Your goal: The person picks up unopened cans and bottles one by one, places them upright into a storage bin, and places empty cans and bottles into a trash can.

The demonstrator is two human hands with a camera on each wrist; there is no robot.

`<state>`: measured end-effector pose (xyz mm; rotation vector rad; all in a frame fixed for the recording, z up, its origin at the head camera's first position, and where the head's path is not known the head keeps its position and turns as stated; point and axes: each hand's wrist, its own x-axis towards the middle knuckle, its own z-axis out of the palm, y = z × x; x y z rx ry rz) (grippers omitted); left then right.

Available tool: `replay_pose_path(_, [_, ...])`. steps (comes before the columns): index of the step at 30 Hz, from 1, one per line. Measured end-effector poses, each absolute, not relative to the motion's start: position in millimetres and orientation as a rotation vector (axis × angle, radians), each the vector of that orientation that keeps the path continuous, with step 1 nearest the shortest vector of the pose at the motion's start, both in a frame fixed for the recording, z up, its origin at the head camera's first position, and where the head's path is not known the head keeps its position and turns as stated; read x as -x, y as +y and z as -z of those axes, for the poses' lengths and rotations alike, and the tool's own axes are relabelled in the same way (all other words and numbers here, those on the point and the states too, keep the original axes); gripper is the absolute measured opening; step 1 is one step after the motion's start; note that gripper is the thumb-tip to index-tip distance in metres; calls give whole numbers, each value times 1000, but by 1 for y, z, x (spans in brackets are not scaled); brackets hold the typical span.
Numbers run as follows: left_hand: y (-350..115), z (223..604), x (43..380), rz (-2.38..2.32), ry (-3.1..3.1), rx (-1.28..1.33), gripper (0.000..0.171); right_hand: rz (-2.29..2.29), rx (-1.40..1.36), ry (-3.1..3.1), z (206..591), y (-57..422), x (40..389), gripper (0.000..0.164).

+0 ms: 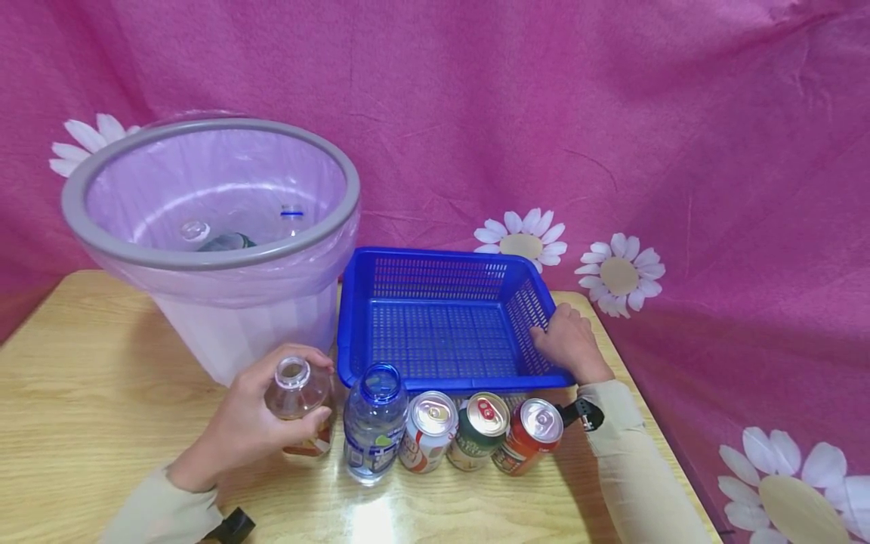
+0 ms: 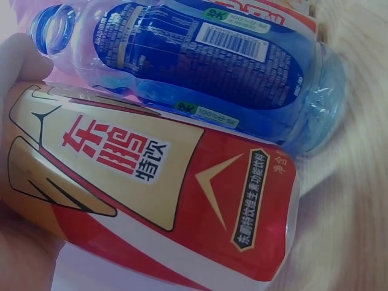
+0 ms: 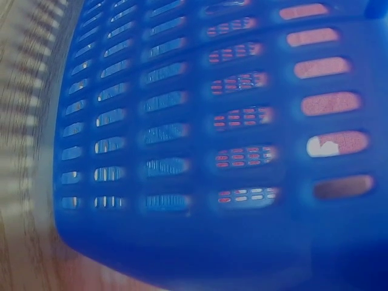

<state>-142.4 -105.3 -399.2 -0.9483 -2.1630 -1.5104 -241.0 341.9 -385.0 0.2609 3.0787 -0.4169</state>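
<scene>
The red-and-gold bottle [image 2: 151,188] bears red lettering and black outlines, the clear blue bottle [image 1: 375,434] a dark blue label; the white can [image 1: 428,449] has red markings, the green-and-cream can [image 1: 473,446] a red tab, the red can [image 1: 522,447] a silver top. The basket [image 1: 435,340] is blue with rows of slots, the bin [image 1: 258,332] white with a grey rim. White daisies [image 1: 619,276] with tan centres dot the magenta cloth [image 1: 435,113]; the worktop [image 1: 102,393] is yellowish wood grain.

Bottle [image 2: 151,176]: clear neck, red-and-gold label, mouth uncovered; roughly upright, gripped by left hand [image 1: 261,415], near basket's front left corner. Basket [image 1: 438,336]: blue, rectangular, slotted; sits level, open side up, right wall held by right hand [image 1: 569,340].
</scene>
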Motion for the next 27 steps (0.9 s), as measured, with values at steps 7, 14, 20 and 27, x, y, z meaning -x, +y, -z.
replay_pose_path(7, [-108,397,138,1533,-2168,935,62,418,-268,3072,385,342,241,59])
replay_pose_path(14, [-112,389,136,1466,-2161,926,63,406,-278,3066,385,341,241,59])
replay_pose_path(20, [-116,383,134,1464,-2174,927,61,403,-268,3067,384,341,240,59])
replay_pose_path(27, [-121,374,132,1404,-2201,906,62,413,-279,3052,382,340,240,60])
